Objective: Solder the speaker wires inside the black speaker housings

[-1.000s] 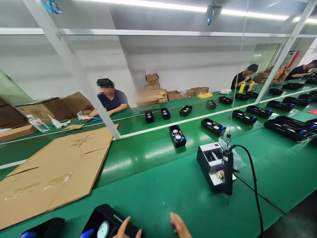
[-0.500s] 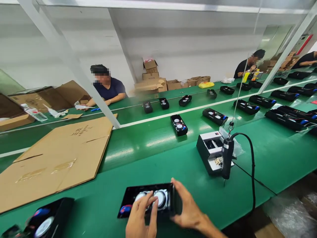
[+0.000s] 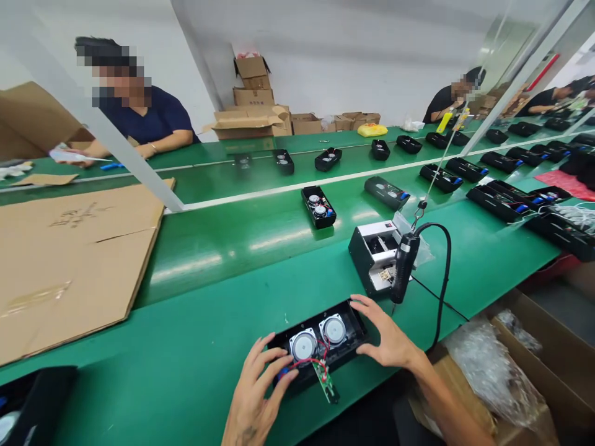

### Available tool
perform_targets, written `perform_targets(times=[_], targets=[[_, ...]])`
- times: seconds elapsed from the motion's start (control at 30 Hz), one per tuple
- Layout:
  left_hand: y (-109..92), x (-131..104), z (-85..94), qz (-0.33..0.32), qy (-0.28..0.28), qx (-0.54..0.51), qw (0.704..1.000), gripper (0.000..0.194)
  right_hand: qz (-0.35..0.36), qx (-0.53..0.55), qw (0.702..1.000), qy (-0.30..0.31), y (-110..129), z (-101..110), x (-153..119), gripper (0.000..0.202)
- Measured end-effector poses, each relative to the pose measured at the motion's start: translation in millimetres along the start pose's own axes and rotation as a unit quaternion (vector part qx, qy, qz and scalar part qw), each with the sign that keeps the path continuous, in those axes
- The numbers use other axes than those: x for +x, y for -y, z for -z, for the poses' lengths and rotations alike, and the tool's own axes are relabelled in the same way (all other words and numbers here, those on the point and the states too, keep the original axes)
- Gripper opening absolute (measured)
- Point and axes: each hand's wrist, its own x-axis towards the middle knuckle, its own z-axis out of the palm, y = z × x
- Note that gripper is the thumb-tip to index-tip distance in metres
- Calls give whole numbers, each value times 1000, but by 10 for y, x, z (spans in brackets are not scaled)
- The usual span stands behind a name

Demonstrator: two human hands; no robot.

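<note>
A black speaker housing [image 3: 344, 350] lies open side up on the green bench in front of me, with two round speakers [image 3: 304, 344], red wires and a blue part inside. A small green circuit board [image 3: 325, 379] hangs over its near edge. My left hand [image 3: 263, 381] grips the housing's left end, fingers over the blue part. Around the right end, my right hand [image 3: 383, 334] holds it between thumb and fingers. An electric screwdriver [image 3: 403, 266] hangs beyond my right hand, beside a black and silver machine [image 3: 379, 257].
Flat cardboard [image 3: 79, 266] covers the left of the bench. Another housing [image 3: 41, 396] is at the lower left. More housings [image 3: 318, 207] stand along the line. A person [image 3: 144, 118] sits across at the left; others are farther right. Plastic wrap [image 3: 493, 365] fills boxes at the lower right.
The view has shifted right. The housing, earlier tilted up in my hands, now lies lower on the bench, with its circuit board out over the near edge. My left hand moved to its left end.
</note>
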Motion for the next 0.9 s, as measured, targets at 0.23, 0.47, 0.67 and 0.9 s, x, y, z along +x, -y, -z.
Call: perform_targets(times=[0.23, 0.47, 0.67, 0.9], targets=[[-106, 41, -87, 31, -53, -67, 996, 10, 190, 0, 979, -74, 579, -544, 2, 28], [-221, 56, -96, 13, -7, -10, 1000, 23, -66, 168, 970, -165, 676, -464, 404, 15], [-190, -30, -154, -28, 77, 90, 993, 29, 205, -73, 976, 10, 666, -329, 361, 33], [-133, -84, -312, -52, 103, 109, 987, 18, 185, -238, 943, 143, 902, -451, 381, 15]])
